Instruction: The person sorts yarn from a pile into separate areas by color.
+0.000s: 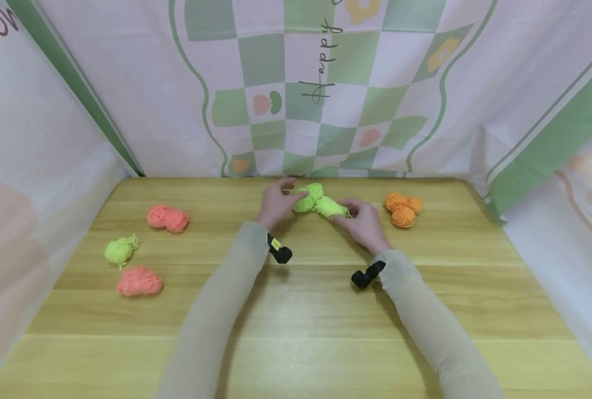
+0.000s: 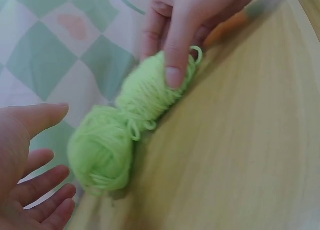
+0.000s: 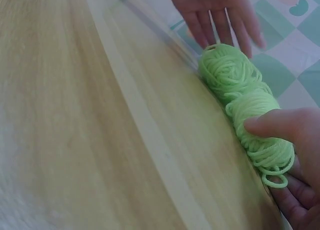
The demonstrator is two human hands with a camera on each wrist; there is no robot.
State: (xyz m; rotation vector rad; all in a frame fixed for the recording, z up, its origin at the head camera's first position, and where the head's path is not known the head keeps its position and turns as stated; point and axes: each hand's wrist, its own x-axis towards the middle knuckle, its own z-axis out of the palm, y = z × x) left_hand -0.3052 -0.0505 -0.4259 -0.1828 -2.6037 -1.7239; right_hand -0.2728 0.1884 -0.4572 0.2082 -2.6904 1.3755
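Toward the back of the table, a cluster of lime green yarn balls lies between the hands. My right hand [image 1: 365, 226] holds the right-hand green yarn ball [image 1: 328, 207], thumb on its near side; the right wrist view shows fingers beneath that ball [image 3: 257, 120]. On the other side of the cluster, my left hand [image 1: 275, 204] is beside another green yarn ball [image 1: 303, 204]. Its fingers are spread and relaxed in the left wrist view, with a small gap to the yarn [image 2: 102, 150]. One more green ball [image 1: 315, 191] sits behind these.
Orange yarn balls [image 1: 403, 209] form a cluster to the right of my right hand. At the left lie a pair of pink yarn balls [image 1: 168, 219], a single green ball [image 1: 120, 251] and a pink ball [image 1: 139, 281]. A patterned curtain [image 1: 306, 133] hangs along the table's back edge.
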